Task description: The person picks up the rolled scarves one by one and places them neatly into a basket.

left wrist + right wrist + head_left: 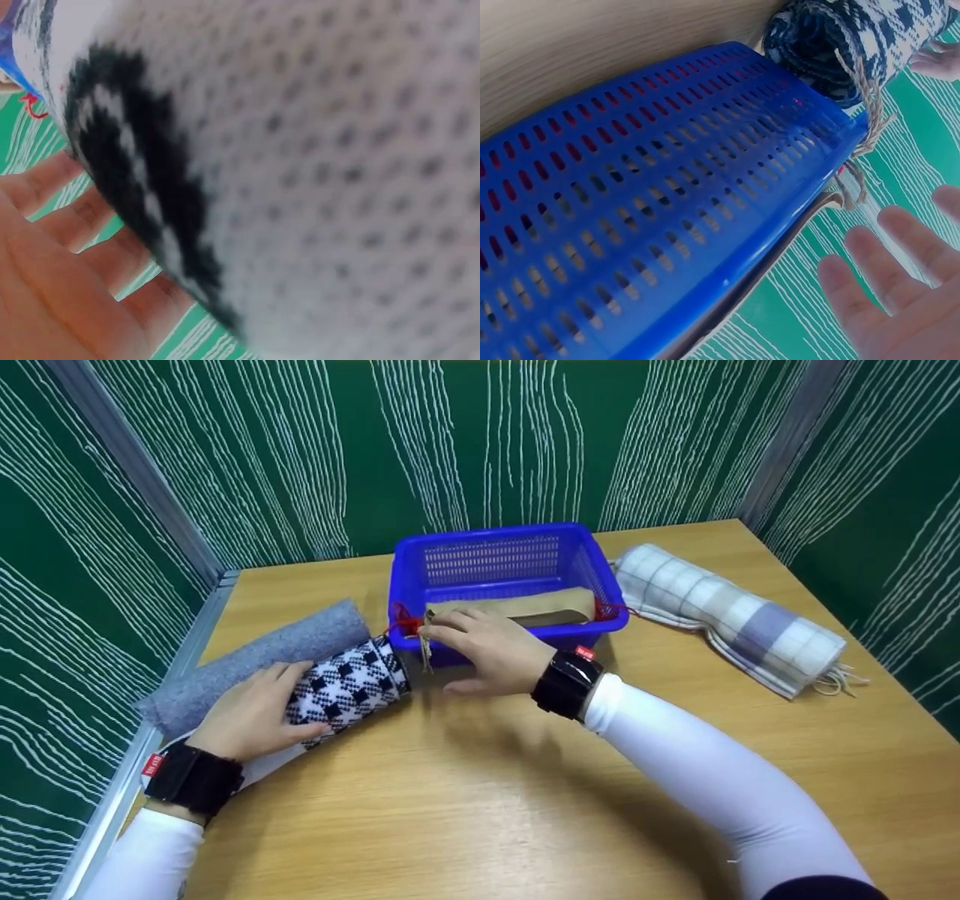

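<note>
My left hand spans a rolled black-and-white houndstooth scarf, fingers on its far side and thumb on the near side. In the left wrist view the knitted scarf hides the fingertips. Over the near left corner of a blue basket, my right hand has its fingers loosely extended. Nothing is between the fingers of that hand in the right wrist view; twine hangs at the basket corner nearby. A tan rolled cloth with red ties lies in the basket.
Behind the houndstooth roll lies a grey felt-like roll. A plaid rolled scarf with fringe rests right of the basket. The wooden table is bordered by green panels with white streaks.
</note>
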`<state>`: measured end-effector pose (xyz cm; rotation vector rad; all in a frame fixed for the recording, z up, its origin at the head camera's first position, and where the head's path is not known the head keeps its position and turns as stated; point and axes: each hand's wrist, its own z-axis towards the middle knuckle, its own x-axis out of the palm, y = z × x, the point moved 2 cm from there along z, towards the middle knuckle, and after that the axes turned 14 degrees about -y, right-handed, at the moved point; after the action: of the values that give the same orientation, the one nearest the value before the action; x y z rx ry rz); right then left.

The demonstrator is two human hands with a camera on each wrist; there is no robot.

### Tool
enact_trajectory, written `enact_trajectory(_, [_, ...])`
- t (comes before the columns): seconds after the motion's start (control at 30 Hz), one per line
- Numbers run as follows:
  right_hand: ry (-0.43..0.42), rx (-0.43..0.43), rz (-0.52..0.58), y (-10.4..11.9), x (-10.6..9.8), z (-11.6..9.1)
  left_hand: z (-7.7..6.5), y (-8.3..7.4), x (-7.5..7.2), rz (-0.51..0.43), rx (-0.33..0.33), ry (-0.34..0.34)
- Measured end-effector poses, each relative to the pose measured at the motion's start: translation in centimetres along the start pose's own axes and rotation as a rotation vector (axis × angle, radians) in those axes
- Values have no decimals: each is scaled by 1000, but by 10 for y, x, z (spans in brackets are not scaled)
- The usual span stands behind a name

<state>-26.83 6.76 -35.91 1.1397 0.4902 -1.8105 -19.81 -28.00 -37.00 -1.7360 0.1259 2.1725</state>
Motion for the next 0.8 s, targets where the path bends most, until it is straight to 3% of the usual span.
enact_trajectory(0.8, [10,-25,19,11,11,13,-26,24,-2,6,-49,-19])
